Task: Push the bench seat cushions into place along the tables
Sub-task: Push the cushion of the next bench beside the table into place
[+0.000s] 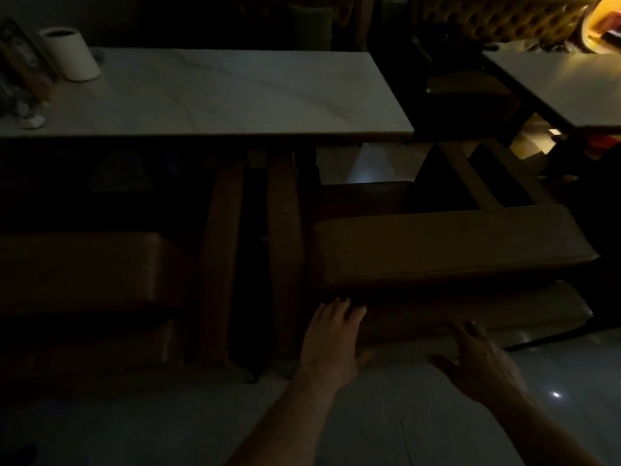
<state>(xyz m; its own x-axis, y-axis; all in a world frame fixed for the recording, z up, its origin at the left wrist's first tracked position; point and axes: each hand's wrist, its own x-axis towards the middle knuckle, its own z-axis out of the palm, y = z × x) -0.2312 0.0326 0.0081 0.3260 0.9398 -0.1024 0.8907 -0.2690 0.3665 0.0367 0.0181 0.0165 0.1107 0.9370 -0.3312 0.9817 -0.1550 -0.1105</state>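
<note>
The room is dim. A brown bench seat cushion (450,247) lies on the right, in front of the white marble table (215,95). Below it runs the bench's padded front side (504,317). My left hand (331,341) lies flat with straight fingers against the left end of that front side. My right hand (480,361) is spread with fingers extended, touching the same front side further right. A second brown bench cushion (84,270) sits on the left, tucked toward the table.
Two upright wooden boards (221,264) stand between the benches under the table. A white paper roll (72,53) and small items sit on the table's left end. A second table (564,82) is at the right. Glossy floor tiles (168,425) lie below.
</note>
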